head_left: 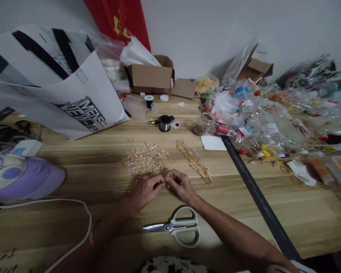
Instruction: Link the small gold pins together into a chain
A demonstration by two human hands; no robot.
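Note:
My left hand (147, 188) and my right hand (179, 184) meet fingertip to fingertip on the wooden table (108, 151), both pinched on a tiny gold piece I cannot make out. Just beyond them lies a heap of gold and crystal bead pieces (146, 158). A gold chain strand (195, 160) runs diagonally to the right of the heap. Grey-handled scissors (176, 226) lie closed near my forearms, blades pointing left.
A white printed shopping bag (59, 83) stands at the back left. A cardboard box (151, 77), wire spools (165, 123), a small jar (202, 125), and a big pile of clear packets (272, 117) fill the back and right. A black strip (255, 193) crosses diagonally. A purple device (19, 178) with white cable sits left.

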